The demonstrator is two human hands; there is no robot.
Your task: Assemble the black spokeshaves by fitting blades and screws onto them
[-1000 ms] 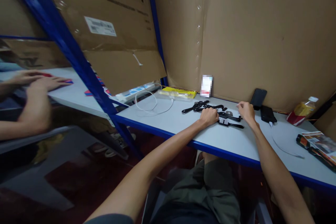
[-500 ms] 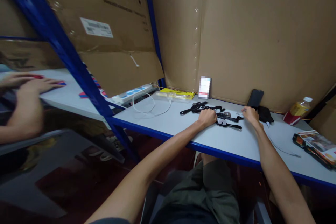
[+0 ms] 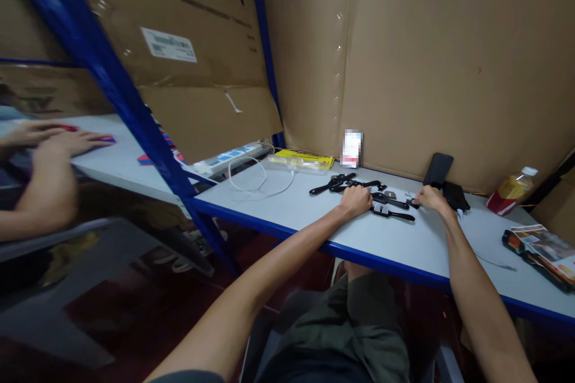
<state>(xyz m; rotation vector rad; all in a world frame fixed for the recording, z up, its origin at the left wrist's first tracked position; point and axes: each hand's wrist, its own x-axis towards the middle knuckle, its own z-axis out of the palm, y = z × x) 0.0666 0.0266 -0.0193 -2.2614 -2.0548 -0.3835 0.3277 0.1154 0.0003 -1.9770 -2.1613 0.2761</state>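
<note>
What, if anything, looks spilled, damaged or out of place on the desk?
Nothing clearly stands out: I see no spill or damage. The black tools lie at mixed angles by the left hand. The bottle appears to lean, but near the picture's edge that may be lens distortion.

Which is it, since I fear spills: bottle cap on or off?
On: the white cap sits atop the bottle; its tightness cannot be told.
</note>
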